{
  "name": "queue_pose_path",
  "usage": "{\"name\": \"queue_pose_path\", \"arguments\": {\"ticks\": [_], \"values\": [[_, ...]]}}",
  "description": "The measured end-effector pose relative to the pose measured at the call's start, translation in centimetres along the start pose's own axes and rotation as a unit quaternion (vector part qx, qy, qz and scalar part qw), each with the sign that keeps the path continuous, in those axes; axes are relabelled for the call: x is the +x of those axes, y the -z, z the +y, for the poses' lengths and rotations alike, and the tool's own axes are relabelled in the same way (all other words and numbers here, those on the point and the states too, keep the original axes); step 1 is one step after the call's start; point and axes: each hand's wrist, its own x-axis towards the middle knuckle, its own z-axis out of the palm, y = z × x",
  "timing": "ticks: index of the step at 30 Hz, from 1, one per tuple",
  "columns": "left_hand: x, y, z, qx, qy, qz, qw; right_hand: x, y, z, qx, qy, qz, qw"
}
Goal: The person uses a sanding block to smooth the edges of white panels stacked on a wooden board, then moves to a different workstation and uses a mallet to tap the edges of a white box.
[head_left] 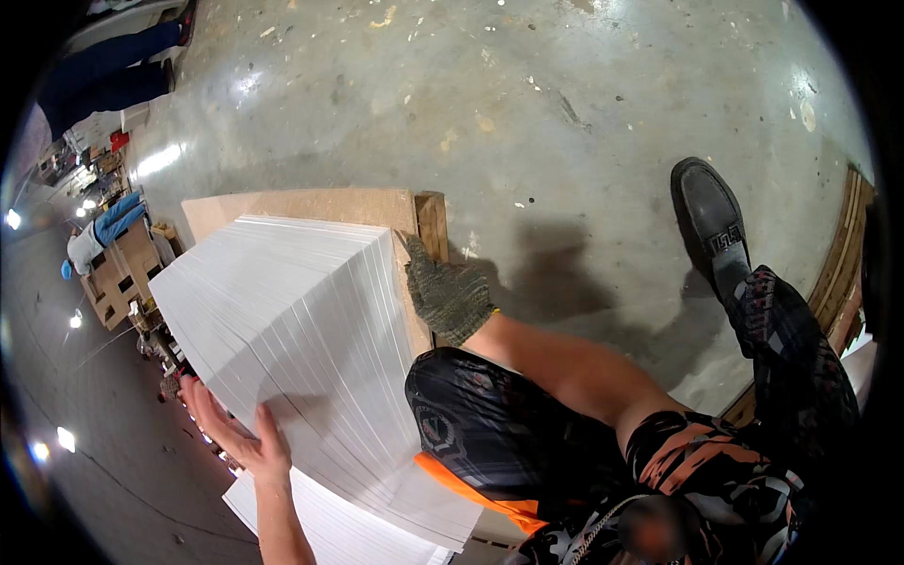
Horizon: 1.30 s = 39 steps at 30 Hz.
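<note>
A tall stack of white sheets or panels rests on a brown wooden board, its layered edges facing me. My left hand is bare, with its fingers spread, and it is over or against the far left edge of the stack; I cannot tell whether it touches. My right hand, in a grey-green knit glove, lies at the right edge of the stack by the board. One finger is stretched along that edge and nothing shows in its grip. A second white stack lies below the left forearm.
My knee is close to the stack's right side, with orange cloth beneath it. My shoe stands on the concrete floor. Wooden boards lie at far right. A person in blue trousers stands at upper left; another person is farther off.
</note>
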Motion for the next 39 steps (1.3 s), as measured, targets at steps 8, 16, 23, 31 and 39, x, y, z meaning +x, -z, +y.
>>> {"name": "queue_pose_path", "arguments": {"ticks": [8,16,23,31,39], "values": [[0.4,-1.4,0.3,-0.135,0.052,-0.032,0.989,-0.9,-6.1,3.2,-0.023,-0.007,0.009,1.000],[-1.4,0.7,-0.8,-0.082,0.089,-0.074,0.990,1.3,0.2,-1.4,-0.133,0.036,0.016,0.990],[-1.6,1.1,-0.9,-0.088,0.127,-0.078,0.985,1.8,-0.9,-0.3,-0.069,0.077,0.087,0.991],[-1.7,1.0,-1.1,-0.101,0.110,-0.061,0.987,1.5,-1.0,-0.6,-0.062,0.049,0.037,0.996],[-1.6,0.6,-0.7,-0.083,0.094,-0.052,0.991,1.5,-0.8,-0.2,-0.066,0.042,-0.001,0.997]]}}
